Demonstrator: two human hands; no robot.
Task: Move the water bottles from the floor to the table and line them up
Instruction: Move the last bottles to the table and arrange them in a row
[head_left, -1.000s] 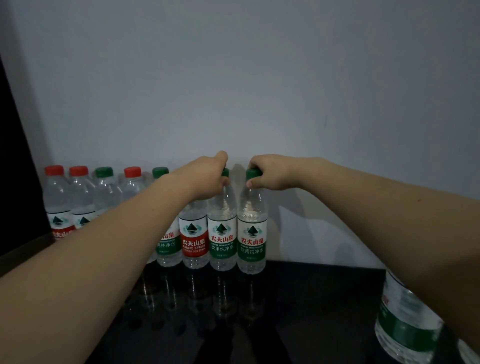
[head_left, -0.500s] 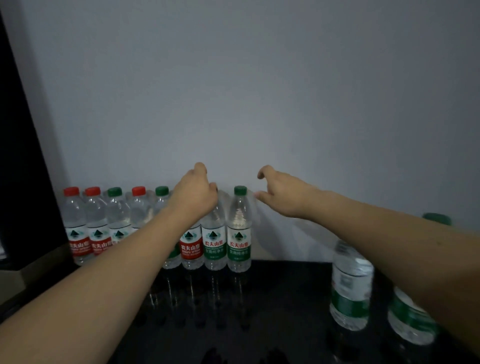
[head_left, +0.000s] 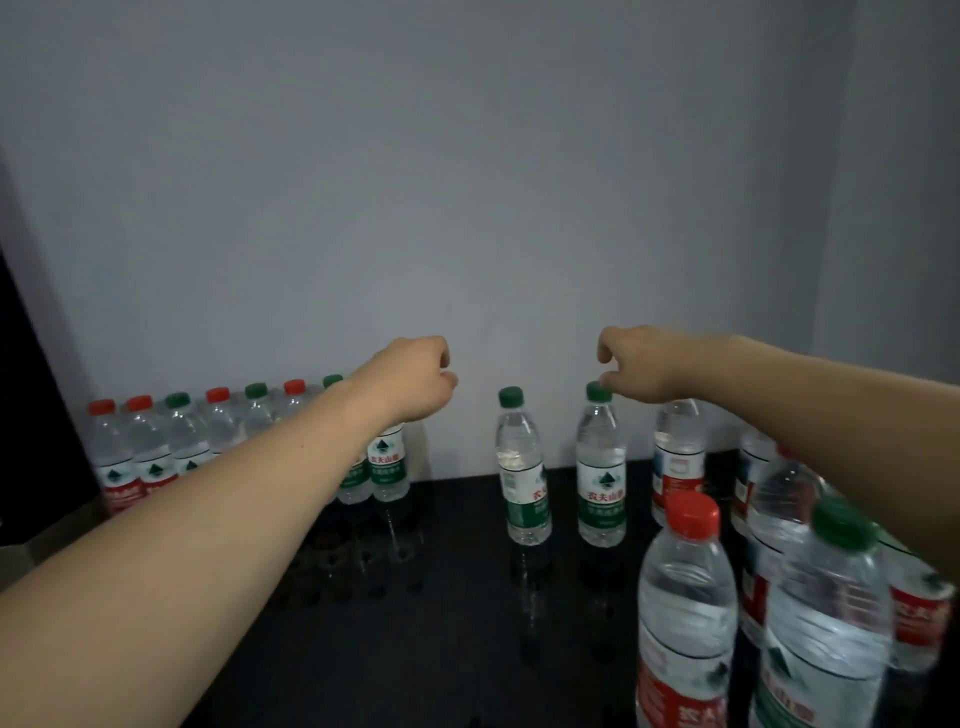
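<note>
Row of bottles (head_left: 182, 441): upright against the wall at 9 o'clock on the black table (head_left: 457, 597), red and green caps mixed, sides touching
Green-cap bottle (head_left: 523, 467): stands alone near the centre, apart from the row and from both hands
Second green-cap bottle (head_left: 601, 467): upright just at 3 o'clock of the first, its cap directly under the right hand
Right hand (head_left: 639, 364): fingers curled, fingertips at the cap's top; whether they pinch it or only touch cannot be told
Left hand (head_left: 410, 376): loosely curled, holding nothing, above the row's right end, at 9 o'clock of the lone bottle
Loose cluster (head_left: 753, 597): more bottles crowded at 4 o'clock, unaligned
Wall (head_left: 467, 182): plain grey behind
</note>
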